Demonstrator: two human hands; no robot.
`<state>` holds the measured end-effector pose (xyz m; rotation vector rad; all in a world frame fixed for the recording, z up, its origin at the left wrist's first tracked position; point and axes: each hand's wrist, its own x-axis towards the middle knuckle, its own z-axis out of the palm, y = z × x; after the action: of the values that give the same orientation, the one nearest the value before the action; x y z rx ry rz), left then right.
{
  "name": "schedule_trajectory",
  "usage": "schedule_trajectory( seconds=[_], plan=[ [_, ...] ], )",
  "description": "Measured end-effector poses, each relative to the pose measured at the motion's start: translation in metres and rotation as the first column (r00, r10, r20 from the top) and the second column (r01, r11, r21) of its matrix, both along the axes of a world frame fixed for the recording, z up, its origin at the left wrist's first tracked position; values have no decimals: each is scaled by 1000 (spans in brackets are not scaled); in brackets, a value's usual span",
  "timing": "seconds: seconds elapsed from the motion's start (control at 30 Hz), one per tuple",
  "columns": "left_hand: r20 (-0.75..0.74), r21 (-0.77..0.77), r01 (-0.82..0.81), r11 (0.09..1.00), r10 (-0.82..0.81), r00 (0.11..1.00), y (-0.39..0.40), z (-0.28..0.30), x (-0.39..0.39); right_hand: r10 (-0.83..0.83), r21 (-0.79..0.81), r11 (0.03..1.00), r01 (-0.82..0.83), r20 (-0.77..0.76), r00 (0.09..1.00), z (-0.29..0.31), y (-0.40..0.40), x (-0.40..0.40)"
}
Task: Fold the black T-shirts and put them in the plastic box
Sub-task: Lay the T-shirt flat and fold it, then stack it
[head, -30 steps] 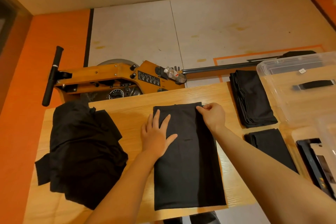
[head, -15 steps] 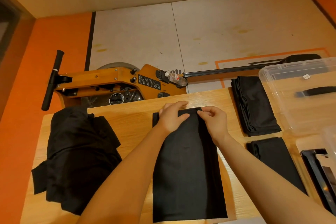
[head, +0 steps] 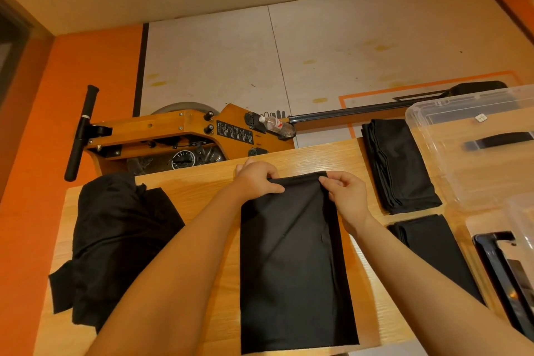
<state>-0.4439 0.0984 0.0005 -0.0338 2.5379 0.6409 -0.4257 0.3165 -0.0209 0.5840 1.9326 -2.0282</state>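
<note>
at table centre, the far edge of the shirt (head: 291,263) is pinched at its two corners, left hand (head: 255,180) at 11 o'clock, right hand (head: 345,196) at 1 o'clock, both clamped on cloth. judged step: the top is to be drawn toward 6 o'clock, corners kept level and matched to the near hem, then pressed flat. the shirt is seen as a long black strip, slightly creased. the box (head: 427,136) sits at 2 o'clock, the unfolded pile (head: 115,240) at 9.

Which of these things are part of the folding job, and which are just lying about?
Part of the job: T-shirt being folded, unfolded heap, two folded stacks, plastic box.

Lying about: rowing machine, water bottle.
</note>
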Motion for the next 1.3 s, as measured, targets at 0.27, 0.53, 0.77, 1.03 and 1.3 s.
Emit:
schedule_trajectory(
  seconds=[0.27, 0.53, 0.77, 1.03, 1.3],
  plan=[
    [-30, -14, -15, 1000, 15, 999, -15, 0, 9, -33, 38, 999, 31, 51, 998, -10, 9, 6],
    [-93, -59, -92, 994, 86, 992, -33, -4, 21, -34, 289, 957, 19, 47, 998, -26, 19, 10],
    [-189, 5, -184, 983, 181, 965, -36, -11, 32, 34, 420, 908, -9, -52, 998, -18, 12, 3],
    [-105, 205, -421, 884, 447, 888, -37, -21, 41, 93, 536, 843, -46, -60, 994, -20, 6, -2],
    [-233, -6, -449, 894, 435, 870, -24, -23, 47, 93, 627, 777, -60, -20, 995, -21, 0, -6]
  ],
)
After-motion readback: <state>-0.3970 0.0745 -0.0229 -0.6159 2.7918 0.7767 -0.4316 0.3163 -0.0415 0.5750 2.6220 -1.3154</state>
